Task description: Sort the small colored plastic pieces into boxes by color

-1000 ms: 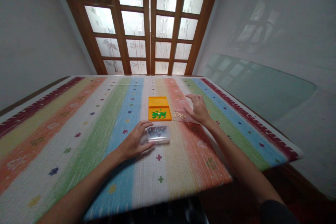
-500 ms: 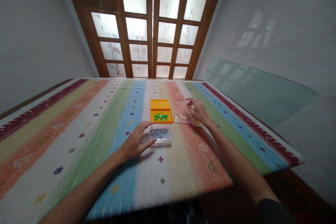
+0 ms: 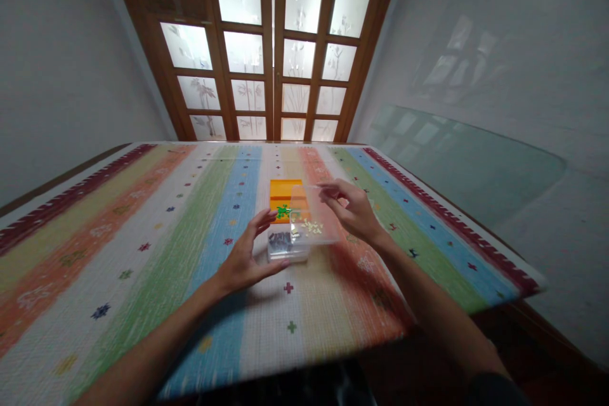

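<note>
My right hand [image 3: 353, 208] is closed on the raised lid edge of a clear plastic box [image 3: 328, 236] holding small cream pieces. This box is lifted and overlaps two others in the view. My left hand [image 3: 245, 259] has its thumb and fingers apart around the left side of a second clear box [image 3: 290, 257] with dark pieces; whether it touches the box I cannot tell. Behind lies an open orange box [image 3: 284, 185], its green pieces [image 3: 282, 210] partly hidden by the lifted clear box.
A striped cloth [image 3: 190, 254] covers the table, whose near edge runs below my forearms. Wooden doors with frosted panes [image 3: 242, 51] stand at the far end. A glass sheet [image 3: 466, 158] leans along the right wall.
My right hand has lifted the box of cream pieces off the cloth and carried it left and nearer. My left hand stays beside the box of dark pieces.
</note>
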`<state>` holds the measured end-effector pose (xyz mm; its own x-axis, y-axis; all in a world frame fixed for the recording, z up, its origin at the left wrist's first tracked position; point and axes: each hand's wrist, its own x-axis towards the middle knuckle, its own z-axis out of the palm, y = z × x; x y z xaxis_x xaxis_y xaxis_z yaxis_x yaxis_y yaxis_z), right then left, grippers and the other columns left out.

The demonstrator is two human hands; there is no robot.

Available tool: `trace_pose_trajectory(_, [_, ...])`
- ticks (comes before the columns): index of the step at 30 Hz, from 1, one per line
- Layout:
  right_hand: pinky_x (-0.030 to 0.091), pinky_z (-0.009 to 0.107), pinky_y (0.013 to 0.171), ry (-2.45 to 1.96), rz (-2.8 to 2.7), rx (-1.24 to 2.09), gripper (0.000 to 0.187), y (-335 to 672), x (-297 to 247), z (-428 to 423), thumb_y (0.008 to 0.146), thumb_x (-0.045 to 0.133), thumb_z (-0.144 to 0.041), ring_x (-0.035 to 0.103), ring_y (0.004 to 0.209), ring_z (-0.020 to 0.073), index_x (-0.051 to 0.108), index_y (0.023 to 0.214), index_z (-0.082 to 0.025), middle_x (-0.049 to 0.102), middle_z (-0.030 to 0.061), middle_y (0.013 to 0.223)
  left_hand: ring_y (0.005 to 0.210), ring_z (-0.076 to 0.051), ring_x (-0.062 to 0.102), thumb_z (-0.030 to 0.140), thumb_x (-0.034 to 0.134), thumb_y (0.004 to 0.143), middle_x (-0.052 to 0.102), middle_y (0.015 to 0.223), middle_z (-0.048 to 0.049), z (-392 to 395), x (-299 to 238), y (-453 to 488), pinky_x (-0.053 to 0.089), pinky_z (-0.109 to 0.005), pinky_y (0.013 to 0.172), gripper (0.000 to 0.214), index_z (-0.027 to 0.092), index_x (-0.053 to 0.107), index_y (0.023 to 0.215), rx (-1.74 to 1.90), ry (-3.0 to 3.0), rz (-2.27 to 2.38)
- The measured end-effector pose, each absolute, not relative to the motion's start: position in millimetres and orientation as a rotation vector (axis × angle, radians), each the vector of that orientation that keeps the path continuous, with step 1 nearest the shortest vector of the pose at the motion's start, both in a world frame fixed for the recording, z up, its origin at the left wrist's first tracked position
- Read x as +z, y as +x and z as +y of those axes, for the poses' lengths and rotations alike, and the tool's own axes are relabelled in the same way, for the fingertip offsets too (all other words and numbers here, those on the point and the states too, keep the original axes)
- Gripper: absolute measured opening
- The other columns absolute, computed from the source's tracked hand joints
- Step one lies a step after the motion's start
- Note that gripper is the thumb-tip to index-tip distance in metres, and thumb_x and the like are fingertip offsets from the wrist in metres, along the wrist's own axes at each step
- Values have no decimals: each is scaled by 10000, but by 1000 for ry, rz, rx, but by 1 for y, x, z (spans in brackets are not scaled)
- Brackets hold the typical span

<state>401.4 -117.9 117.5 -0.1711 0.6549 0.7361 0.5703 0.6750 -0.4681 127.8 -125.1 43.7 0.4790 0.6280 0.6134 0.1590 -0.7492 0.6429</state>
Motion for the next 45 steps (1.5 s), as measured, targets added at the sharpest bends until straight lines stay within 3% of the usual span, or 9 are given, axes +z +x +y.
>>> trace_pose_trajectory(4, [577,318,751,-873,-1881,139,158,375,116,-135,981,588,-257,686,797,168,689,1100,-237,740,34,941,1316,-326,560,351,864,761,491,1492,-163,-130,45,131,517,-539,1070,1077,328,187,1597,1269,2148,628])
trace_pose_trajectory(8, [574,320,773,-858,-1851,171,177,366,110,-141,991,581,-249,691,835,171,663,1148,-236,733,42,987,1166,-280,644,313,851,777,552,1429,-152,-134,45,130,566,-469,997,985,319,279,1578,1300,2129,620])
trace_pose_trajectory(14, [562,424,927,-781,-1952,278,535,374,102,-149,891,713,-464,662,1086,253,538,1345,-243,670,102,1203,1137,-247,656,293,842,787,607,1364,-113,-132,47,129,562,-423,1003,753,298,460,1436,1418,1919,558])
trace_pose_trajectory(19, [532,487,1009,-601,-2091,117,781,370,97,-157,802,816,-453,605,1199,291,429,1453,-262,611,132,1284,1173,-239,648,292,833,799,625,1335,-111,-130,50,130,568,-402,992,549,260,528,1255,1453,1773,555])
trace_pose_trajectory(24, [563,467,962,-608,-2024,53,557,361,86,-158,905,733,-278,627,1164,261,479,1400,-296,623,109,1251,1172,-249,653,318,819,815,637,1317,-125,-131,52,130,568,-411,983,457,232,545,1171,1432,1748,587])
trace_pose_trajectory(29, [589,462,910,-596,-2001,46,426,359,82,-157,920,712,-266,645,1117,254,542,1310,-303,637,89,1209,1146,-250,660,344,818,815,655,1281,-124,-131,52,131,562,-403,967,393,219,573,1096,1454,1756,596])
trace_pose_trajectory(45, [595,440,853,-600,-2020,4,318,363,76,-153,942,690,-307,663,1036,243,601,1247,-311,672,73,1144,1135,-237,661,352,799,834,672,1250,-99,-130,50,131,553,-392,958,333,235,608,1081,1457,1799,587])
